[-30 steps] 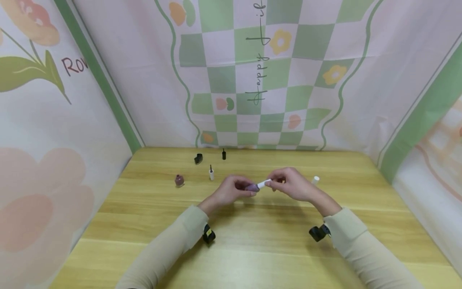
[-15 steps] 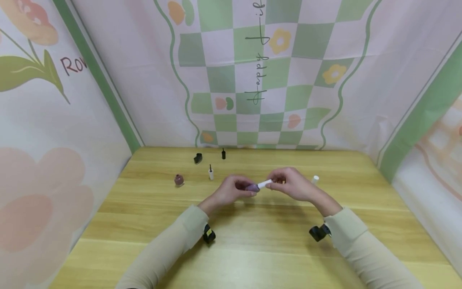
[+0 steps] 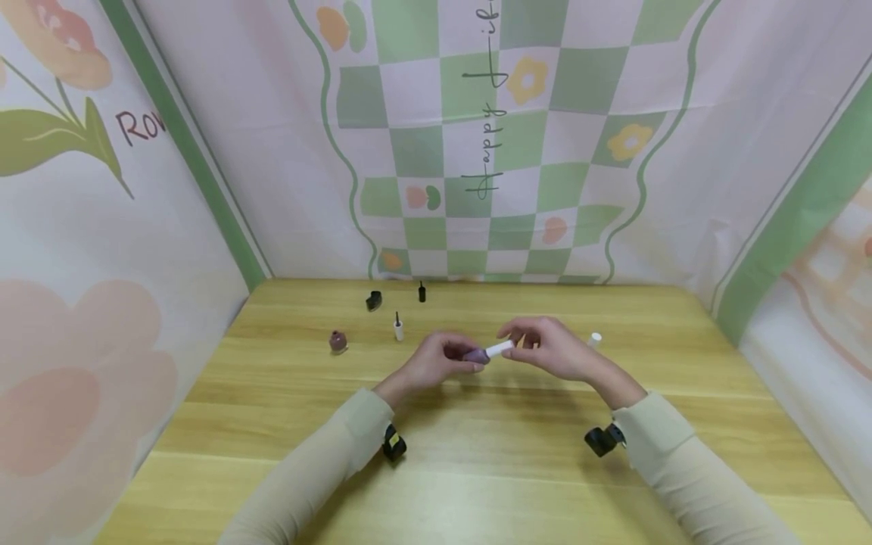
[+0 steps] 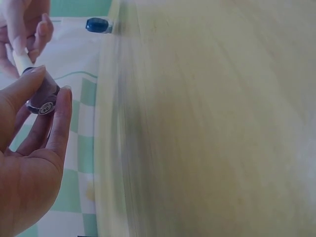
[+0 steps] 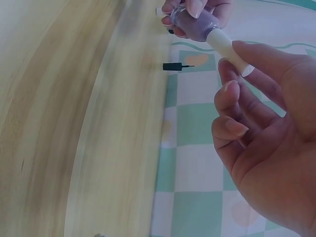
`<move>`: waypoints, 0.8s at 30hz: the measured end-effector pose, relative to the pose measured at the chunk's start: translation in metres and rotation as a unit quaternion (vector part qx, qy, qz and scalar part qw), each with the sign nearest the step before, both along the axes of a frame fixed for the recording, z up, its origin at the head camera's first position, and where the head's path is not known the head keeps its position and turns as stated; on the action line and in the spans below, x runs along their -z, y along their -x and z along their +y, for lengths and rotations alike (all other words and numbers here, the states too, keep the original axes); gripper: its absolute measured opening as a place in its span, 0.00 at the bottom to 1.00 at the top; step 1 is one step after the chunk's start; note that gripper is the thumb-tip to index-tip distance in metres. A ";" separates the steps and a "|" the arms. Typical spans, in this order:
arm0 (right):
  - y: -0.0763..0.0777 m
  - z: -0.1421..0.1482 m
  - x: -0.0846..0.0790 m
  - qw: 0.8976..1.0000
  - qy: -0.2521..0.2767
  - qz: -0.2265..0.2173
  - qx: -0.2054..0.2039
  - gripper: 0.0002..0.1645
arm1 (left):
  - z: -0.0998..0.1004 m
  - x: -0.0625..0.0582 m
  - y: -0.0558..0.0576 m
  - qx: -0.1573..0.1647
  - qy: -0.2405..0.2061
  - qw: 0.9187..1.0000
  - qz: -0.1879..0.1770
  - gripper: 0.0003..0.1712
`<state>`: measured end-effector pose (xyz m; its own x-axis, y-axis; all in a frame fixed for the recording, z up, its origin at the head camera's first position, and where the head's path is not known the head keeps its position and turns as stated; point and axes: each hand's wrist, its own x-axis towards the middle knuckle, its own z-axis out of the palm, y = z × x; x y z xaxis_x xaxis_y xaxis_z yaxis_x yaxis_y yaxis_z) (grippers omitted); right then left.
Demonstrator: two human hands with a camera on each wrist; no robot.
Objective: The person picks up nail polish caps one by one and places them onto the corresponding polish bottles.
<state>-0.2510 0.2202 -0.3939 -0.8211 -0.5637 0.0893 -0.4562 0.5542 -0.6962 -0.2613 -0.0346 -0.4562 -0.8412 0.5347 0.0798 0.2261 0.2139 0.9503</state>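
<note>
My left hand holds a small purple nail polish bottle by its body, thumb on one side and fingers on the other. A round label shows on the bottle's base in the left wrist view. The long white cap sits on its neck and points toward my right hand. My right thumb lies against this cap, with the fingers curled loosely about it. In the head view the right index finger stands slightly off the cap. Both hands are raised over the wooden table.
Left of the hands stand an uncapped mauve bottle and a white brush cap. Farther back are a dark bottle and a black brush cap. A white top shows behind my right wrist. A patterned curtain borders the table.
My right fingers have loosened and spread a little around the white cap, the index finger lifting from it. The left hand and the bottle have stayed in place.
</note>
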 end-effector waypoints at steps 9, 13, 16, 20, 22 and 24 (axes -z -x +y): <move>0.000 -0.001 -0.001 1.000 -0.004 -0.023 0.009 0.10 | 0.000 -0.003 -0.003 -0.005 0.006 1.000 0.002 0.12; 0.000 -0.001 -0.002 1.000 -0.007 -0.012 0.001 0.11 | 0.000 -0.003 -0.003 -0.004 0.005 1.000 0.001 0.12; 0.000 -0.001 -0.002 1.000 -0.005 -0.005 -0.010 0.14 | 0.000 0.000 -0.002 -0.002 0.003 1.000 0.000 0.12; 0.001 -0.002 -0.002 1.000 -0.005 0.001 -0.013 0.09 | 0.000 -0.001 -0.002 -0.005 0.006 1.000 0.002 0.12; 0.001 -0.002 -0.002 1.000 -0.006 0.001 -0.012 0.07 | 0.000 -0.001 -0.002 -0.007 0.008 1.000 0.002 0.12; 0.001 -0.002 -0.002 1.000 -0.006 -0.007 -0.010 0.07 | -0.001 -0.002 -0.002 -0.008 0.009 1.000 0.002 0.12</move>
<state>-0.2524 0.2177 -0.3922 -0.8109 -0.5807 0.0721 -0.4580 0.5532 -0.6958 -0.2593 -0.0351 -0.4544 -0.8490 0.5234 0.0729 0.2257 0.2344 0.9456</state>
